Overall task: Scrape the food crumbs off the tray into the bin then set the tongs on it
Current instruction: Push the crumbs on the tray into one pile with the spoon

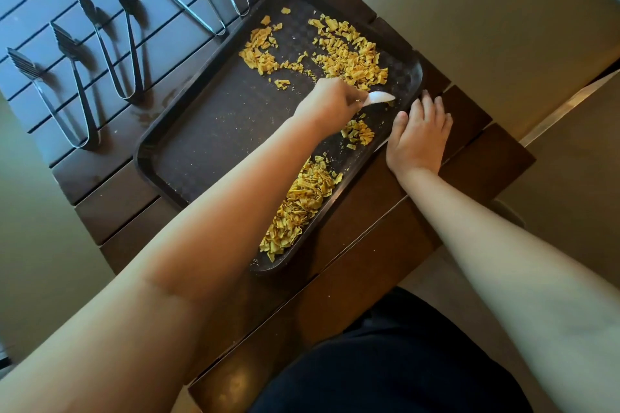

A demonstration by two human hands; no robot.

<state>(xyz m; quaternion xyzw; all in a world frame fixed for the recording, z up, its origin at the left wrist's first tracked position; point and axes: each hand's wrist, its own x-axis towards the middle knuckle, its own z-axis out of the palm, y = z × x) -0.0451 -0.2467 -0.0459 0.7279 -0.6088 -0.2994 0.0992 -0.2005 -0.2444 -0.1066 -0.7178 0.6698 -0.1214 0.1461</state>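
Note:
A dark brown tray (pixel 208 144) lies slantwise on the slatted wooden table (pixel 469 131). Yellow crumbs (pixel 349 54) are scattered over its far end, and a heap of crumbs (pixel 302 204) lies along its near right rim. My left hand (pixel 325 104) reaches over the tray and grips a white scraper (pixel 380 98), whose blade touches the tray surface near the far right corner. My right hand (pixel 419 134) rests with straight fingers on the tray's right rim. Several metal tongs (pixel 110 43) lie on the table left of and beyond the tray.
Two thin tweezer-style tongs (pixel 201 0) lie just beyond the tray's far edge. Beige floor (pixel 486 27) surrounds the table. A pale box edge (pixel 570 104) shows at the right. No bin is plainly in view.

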